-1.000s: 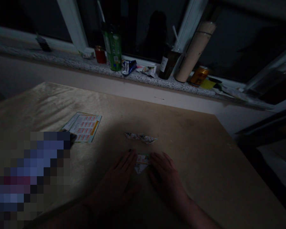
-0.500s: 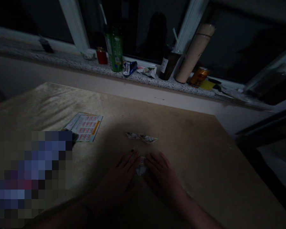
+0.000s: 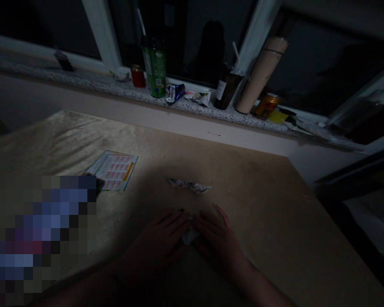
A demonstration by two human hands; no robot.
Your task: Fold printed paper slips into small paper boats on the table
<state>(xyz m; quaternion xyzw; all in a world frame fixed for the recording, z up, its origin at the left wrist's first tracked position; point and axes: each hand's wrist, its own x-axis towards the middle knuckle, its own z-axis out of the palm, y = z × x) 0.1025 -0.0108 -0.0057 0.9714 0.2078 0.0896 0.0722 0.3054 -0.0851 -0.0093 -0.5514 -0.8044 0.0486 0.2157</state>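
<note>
A small piece of folded paper [image 3: 189,237] lies between my two hands, its pale near part showing and the rest covered by fingers. My left hand [image 3: 166,232] holds it from the left, fingers close together over its edge. From the other side, my right hand [image 3: 216,234] grips it with the index and middle fingers, while an outer finger sticks up and away. Both thumbs are dim and sit low near the paper. Just beyond my fingertips are two small folded printed paper pieces [image 3: 189,185], end to end on the tabletop [image 3: 259,204].
Printed cards [image 3: 120,168] lie at the left, beside a pixelated patch [image 3: 51,221]. Along the windowsill [image 3: 92,85] stand a green cup [image 3: 156,70], a red jar [image 3: 137,76], a blue wrapper [image 3: 175,92], a dark cup [image 3: 225,89], a pink flask [image 3: 262,74] and a gold can [image 3: 267,106].
My hands have drawn closer together over the folded paper, covering more of it. Both thumbs have moved in toward it. The two paper pieces beyond stay in place.
</note>
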